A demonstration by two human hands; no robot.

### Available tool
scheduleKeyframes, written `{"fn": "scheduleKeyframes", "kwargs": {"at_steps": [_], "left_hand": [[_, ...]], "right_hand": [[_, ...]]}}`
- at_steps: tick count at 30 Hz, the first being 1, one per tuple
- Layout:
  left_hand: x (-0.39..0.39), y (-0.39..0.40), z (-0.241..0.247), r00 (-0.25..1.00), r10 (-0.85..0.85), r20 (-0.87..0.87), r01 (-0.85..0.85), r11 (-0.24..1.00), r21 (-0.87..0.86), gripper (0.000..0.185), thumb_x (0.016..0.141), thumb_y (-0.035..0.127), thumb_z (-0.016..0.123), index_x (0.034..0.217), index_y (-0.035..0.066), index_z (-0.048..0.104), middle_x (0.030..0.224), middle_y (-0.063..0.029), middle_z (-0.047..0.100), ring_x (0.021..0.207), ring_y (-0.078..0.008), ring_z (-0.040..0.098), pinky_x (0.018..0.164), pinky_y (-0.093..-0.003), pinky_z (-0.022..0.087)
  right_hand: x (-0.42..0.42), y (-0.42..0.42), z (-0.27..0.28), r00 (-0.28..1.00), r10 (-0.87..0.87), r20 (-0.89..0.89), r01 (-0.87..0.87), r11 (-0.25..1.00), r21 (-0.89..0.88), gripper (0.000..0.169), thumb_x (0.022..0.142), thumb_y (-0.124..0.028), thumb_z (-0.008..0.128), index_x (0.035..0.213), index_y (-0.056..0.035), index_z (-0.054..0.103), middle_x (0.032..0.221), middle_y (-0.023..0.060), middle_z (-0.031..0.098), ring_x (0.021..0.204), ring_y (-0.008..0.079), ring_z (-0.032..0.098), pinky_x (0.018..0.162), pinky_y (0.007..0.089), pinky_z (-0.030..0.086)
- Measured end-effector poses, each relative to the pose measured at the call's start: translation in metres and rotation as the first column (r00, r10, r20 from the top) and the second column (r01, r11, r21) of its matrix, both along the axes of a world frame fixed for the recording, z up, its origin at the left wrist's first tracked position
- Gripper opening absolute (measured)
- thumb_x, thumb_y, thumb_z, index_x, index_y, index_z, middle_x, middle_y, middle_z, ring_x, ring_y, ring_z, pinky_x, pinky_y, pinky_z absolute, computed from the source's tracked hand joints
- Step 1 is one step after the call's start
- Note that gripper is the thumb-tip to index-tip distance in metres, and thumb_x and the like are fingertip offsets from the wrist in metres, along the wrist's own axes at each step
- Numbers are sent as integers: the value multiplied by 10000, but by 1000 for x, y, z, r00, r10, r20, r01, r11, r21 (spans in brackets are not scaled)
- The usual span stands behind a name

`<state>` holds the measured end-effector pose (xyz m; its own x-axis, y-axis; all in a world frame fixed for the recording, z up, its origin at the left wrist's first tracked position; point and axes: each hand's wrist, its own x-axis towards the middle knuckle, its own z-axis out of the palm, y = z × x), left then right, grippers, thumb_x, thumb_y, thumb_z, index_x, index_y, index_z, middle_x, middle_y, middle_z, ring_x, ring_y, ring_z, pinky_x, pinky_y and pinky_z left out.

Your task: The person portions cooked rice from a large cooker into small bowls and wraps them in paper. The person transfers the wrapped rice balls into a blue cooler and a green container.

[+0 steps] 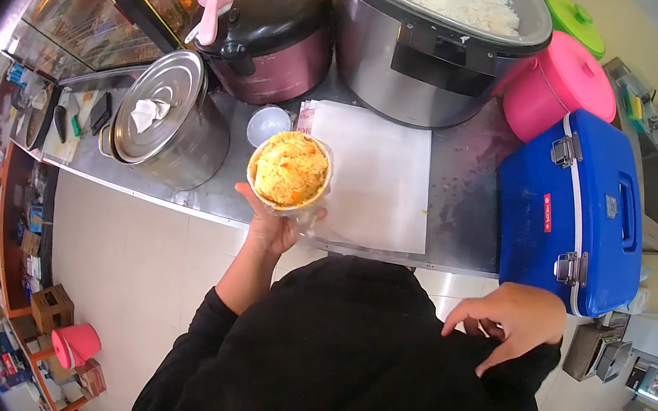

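My left hand (273,227) grips a round cup heaped with orange-yellow rice (290,170), above the front edge of the steel counter (462,224). Clear plastic shows around the cup's lower side. Behind it, a small translucent plastic cup (269,126) rests on the counter. White paper sheets (380,181) lie flat just right of the rice cup. My right hand (508,322) is held near my body, below the blue cooler box (567,214); its fingers are curved and apart, with nothing in them.
A large cooker of white rice (411,66) and a maroon cooker (273,65) with a pink rice paddle (212,15) stand behind. At left is a lidded steel pot (186,147) near a glass food display case (124,0). A pink bucket (563,90) sits behind the cooler.
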<state>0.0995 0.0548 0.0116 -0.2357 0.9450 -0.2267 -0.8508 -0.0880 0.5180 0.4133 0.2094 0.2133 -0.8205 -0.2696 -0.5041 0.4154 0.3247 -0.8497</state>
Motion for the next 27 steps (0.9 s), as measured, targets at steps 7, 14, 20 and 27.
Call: {"fn": "scheduleKeyframes", "kwargs": {"at_steps": [7, 14, 20, 27], "left_hand": [[-13, 9, 16, 963, -61, 263, 35, 994, 106, 980, 726, 845, 422, 1409, 145, 359, 1319, -140, 500, 1129, -366, 557, 757, -553, 571], [-14, 26, 20, 964, -167, 207, 109, 958, 266, 977, 717, 810, 502, 1420, 149, 342, 1335, -174, 483, 1146, -421, 542, 758, -588, 563], [9, 43, 51, 885, -319, 339, 133, 871, 474, 956, 711, 785, 544, 1437, 210, 310, 1424, -187, 338, 1158, -461, 454, 732, -580, 550], [33, 50, 53, 886, -268, 378, 89, 899, 430, 938, 708, 753, 583, 1436, 230, 308, 1424, -185, 326, 1149, -473, 445, 715, -567, 546]], "right_hand": [[18, -34, 13, 757, -481, -443, 654, 560, 509, 442, 623, 46, 646, 1023, -140, 636, 877, 116, 653, 727, 294, 647, 598, 302, 464], [75, -78, 29, -303, -18, -953, 947, -114, -299, 326, 739, -9, 619, 1064, -46, 607, 972, 102, 670, 836, 195, 652, 738, 330, 491], [-19, -16, -86, 171, -771, -614, 942, 310, -127, 337, 835, -95, 641, 1159, -20, 582, 1050, 119, 658, 919, 196, 642, 830, 340, 491], [-159, -76, -149, 830, -500, -247, 466, 865, -187, 401, 809, -398, 669, 1003, -47, 687, 889, 118, 699, 863, 253, 648, 797, 353, 496]]}}
